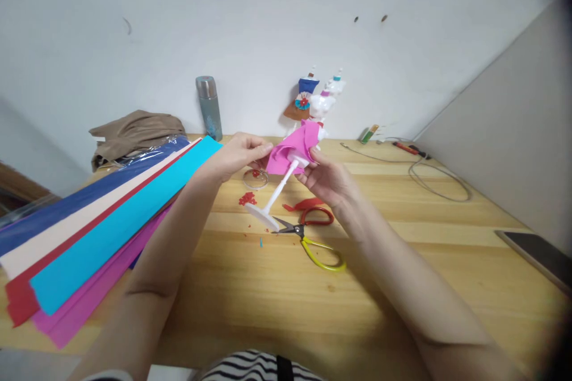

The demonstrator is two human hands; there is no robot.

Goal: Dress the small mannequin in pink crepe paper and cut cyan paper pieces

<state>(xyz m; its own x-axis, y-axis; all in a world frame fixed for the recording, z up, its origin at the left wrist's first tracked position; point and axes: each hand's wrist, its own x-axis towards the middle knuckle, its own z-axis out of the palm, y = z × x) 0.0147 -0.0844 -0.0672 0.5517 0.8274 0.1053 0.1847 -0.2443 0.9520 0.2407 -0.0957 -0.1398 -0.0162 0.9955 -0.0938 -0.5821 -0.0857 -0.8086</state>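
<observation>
Pink crepe paper is wrapped around the lower part of a small white mannequin, which I hold tilted above the table. Its white stand, with a thin post and round base, slants down to the left. My left hand pinches the left edge of the pink paper between thumb and fingers. My right hand is closed round the mannequin and the paper from the right, its fingertips partly hidden. Below the hands lie scissors with one red and one yellow handle, their blades beside the stand's base.
Rolled crepe paper sheets lie at left, near a brown cloth and a flask. Other small mannequins stand at the back. Red pieces and a clear round dish lie mid-table; a phone is at right.
</observation>
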